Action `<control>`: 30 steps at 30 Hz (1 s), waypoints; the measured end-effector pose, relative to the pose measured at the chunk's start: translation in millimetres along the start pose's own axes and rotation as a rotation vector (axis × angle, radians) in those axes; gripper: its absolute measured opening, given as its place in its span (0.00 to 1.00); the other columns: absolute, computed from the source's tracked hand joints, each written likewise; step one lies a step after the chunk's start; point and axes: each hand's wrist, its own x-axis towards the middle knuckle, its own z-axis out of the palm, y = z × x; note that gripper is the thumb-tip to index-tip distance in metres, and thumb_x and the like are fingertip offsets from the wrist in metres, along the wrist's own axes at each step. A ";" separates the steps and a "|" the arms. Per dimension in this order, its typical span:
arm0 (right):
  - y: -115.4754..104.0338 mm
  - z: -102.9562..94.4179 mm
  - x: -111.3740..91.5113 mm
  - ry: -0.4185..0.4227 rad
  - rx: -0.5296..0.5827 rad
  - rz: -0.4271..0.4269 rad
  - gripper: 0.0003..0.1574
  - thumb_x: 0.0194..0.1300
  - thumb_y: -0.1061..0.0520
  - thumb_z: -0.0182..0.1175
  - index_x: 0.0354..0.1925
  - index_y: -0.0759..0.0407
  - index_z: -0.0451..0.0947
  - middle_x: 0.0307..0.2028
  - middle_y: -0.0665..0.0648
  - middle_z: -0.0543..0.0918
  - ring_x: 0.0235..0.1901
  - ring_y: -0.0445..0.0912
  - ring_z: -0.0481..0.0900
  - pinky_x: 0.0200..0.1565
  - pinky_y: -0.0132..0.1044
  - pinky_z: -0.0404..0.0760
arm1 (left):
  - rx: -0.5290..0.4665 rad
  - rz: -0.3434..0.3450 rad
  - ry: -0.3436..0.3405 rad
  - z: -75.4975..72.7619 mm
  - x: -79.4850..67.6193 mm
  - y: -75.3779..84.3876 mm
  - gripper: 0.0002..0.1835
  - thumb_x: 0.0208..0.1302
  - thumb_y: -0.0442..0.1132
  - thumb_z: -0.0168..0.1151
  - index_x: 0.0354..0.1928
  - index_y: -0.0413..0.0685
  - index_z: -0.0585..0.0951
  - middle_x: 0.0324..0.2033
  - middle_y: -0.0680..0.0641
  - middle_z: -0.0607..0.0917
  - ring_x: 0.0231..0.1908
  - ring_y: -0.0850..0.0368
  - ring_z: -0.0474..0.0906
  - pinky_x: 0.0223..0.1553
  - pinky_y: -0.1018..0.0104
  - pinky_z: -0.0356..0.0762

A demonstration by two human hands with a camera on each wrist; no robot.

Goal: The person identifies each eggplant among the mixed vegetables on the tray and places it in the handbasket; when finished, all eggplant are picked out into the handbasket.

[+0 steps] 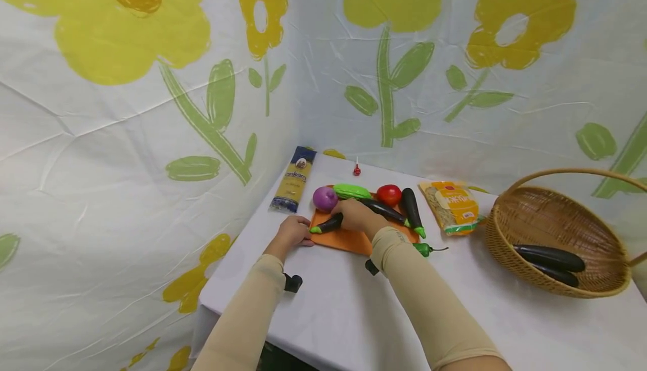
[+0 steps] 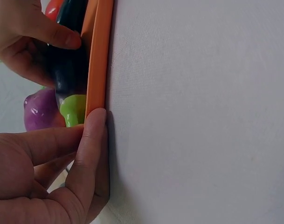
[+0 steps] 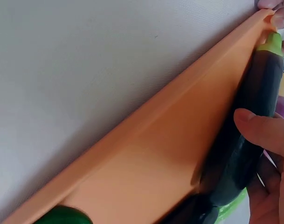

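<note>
At the left corner of a tray (image 1: 345,241), the right hand (image 1: 352,214) is gripping an eggplant (image 1: 329,224), its long axis running roughly sideways, stem (image 1: 315,229) pointing toward the left hand (image 1: 295,231), which is pinching that corner.

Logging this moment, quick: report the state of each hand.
Left hand: closed, pinching the orange tray at its corner.
Right hand: closed, holding an eggplant.
</note>
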 end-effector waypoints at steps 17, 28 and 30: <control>4.6 -32.0 -25.0 0.115 0.030 -0.068 0.20 0.63 0.65 0.67 0.54 0.55 0.86 0.47 0.51 0.83 0.46 0.49 0.76 0.54 0.40 0.82 | 0.007 -0.020 0.008 1.2 1.0 -3.3 0.22 0.61 0.20 0.60 0.59 0.33 0.80 0.41 0.35 0.78 0.24 0.52 0.85 0.31 0.62 0.89; 28.6 -81.5 -62.4 0.223 0.049 -0.060 0.26 0.64 0.63 0.68 0.61 0.64 0.80 0.60 0.63 0.80 0.62 0.58 0.75 0.64 0.51 0.76 | 0.021 -0.009 0.000 1.0 1.2 -5.3 0.22 0.61 0.22 0.61 0.59 0.33 0.79 0.41 0.35 0.78 0.26 0.52 0.85 0.31 0.63 0.89; 30.9 -91.1 -70.9 0.236 0.066 -0.045 0.26 0.64 0.63 0.68 0.61 0.64 0.81 0.60 0.63 0.80 0.60 0.58 0.76 0.63 0.52 0.77 | 0.019 0.004 -0.004 0.7 1.0 -4.9 0.22 0.61 0.21 0.61 0.59 0.33 0.79 0.41 0.35 0.78 0.26 0.52 0.85 0.31 0.63 0.89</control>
